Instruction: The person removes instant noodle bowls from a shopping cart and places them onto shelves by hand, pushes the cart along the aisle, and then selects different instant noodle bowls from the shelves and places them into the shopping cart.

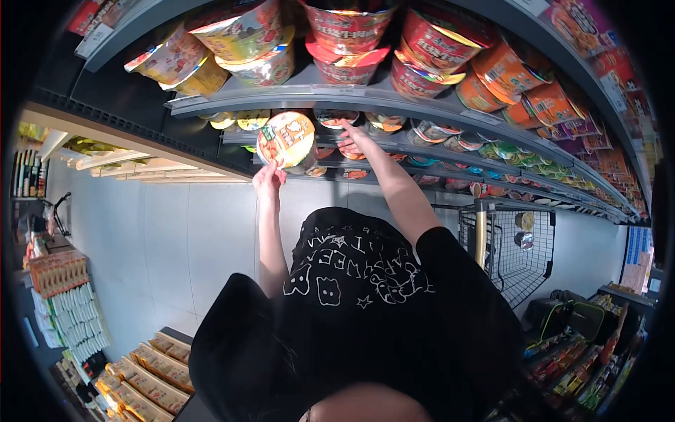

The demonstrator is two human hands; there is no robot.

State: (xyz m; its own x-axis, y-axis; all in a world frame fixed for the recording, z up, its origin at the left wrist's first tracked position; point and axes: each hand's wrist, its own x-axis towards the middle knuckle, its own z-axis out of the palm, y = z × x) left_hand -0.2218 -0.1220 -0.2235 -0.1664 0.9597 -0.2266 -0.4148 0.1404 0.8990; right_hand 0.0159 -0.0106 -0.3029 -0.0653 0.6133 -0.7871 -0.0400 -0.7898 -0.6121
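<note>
My left hand (269, 177) holds a noodle cup (290, 139) by its lower edge, its orange, white and green lid facing up. The cup is in front of the lower shelves. To the right of it, my right hand (356, 138) reaches over the second shelf with its fingers apart, close to a red-lidded cup (336, 118); whether they touch is unclear. Above both hands, stacked red noodle bowls (349, 32) and yellow bowls (242, 35) stand on the top shelf (281, 96).
A wire shopping cart (524, 246) with two cups inside stands at the right. Wooden slatted shelving (140, 165) is at the left. Packaged goods (144, 380) lie at the lower left, and black bags (562, 316) are at the lower right.
</note>
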